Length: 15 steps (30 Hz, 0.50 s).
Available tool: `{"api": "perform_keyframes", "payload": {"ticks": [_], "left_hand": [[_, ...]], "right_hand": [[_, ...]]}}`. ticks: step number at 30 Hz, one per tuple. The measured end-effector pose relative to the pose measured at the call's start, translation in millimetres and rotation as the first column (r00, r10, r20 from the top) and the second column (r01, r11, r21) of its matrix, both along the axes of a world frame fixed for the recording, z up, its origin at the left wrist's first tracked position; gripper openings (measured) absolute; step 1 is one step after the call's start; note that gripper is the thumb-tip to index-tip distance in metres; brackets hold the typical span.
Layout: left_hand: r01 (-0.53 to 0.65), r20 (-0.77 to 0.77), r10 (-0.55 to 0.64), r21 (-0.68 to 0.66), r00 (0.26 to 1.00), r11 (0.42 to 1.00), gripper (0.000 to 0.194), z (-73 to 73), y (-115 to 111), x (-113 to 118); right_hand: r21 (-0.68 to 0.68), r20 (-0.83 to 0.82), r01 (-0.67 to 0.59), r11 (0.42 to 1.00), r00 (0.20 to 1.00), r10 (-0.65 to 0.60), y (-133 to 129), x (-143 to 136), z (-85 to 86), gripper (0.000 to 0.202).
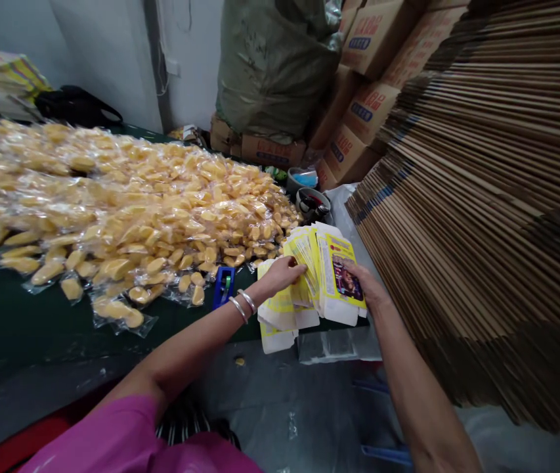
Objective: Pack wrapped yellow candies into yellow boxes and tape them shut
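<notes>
Fanned-out flat yellow-and-white cartons (304, 253) lie at the table's right end. My right hand (369, 284) is closed around the outer edge of a stack of flattened cartons (335, 295), whose top one bears a dark printed picture. My left hand (282, 274), with two silver bangles on its wrist, has thumb and fingers pinched at the edges of the cartons on the left of the fan. Its fingertips partly hide what they grip. More flat cartons (277, 314) lie below that hand. Left of the wrist stands a blue tape dispenser (224, 288).
Many clear-wrapped yellow oval pieces (161, 217) are heaped across the green table (23, 328). Two bowls (312, 202) stand behind the cartons. Stacked folded cardboard (481, 197) rises on the right. Cardboard boxes (358, 118) and a large green sack (277, 66) are behind.
</notes>
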<state>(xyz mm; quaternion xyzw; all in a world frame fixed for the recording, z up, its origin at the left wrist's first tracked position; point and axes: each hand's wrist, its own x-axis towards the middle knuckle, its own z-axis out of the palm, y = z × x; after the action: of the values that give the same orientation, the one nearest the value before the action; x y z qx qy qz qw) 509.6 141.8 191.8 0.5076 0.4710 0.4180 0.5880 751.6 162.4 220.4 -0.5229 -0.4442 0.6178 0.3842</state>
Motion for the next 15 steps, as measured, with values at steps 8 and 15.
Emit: {"api": "perform_keyframes", "payload": {"ticks": [8,15], "left_hand": [[-0.108,0.293,0.096,0.025,0.951,0.994,0.030,27.4,-15,1],[-0.175,0.571,0.236,-0.159,0.786,0.971,0.069,32.4,-15,25]], "right_hand": [[0.106,0.074,0.061,0.993,0.995,-0.069,3,-24,13.3,0.046],[0.150,0.234,0.058,0.987,0.968,-0.093,-5,-32,14.5,0.043]]}}
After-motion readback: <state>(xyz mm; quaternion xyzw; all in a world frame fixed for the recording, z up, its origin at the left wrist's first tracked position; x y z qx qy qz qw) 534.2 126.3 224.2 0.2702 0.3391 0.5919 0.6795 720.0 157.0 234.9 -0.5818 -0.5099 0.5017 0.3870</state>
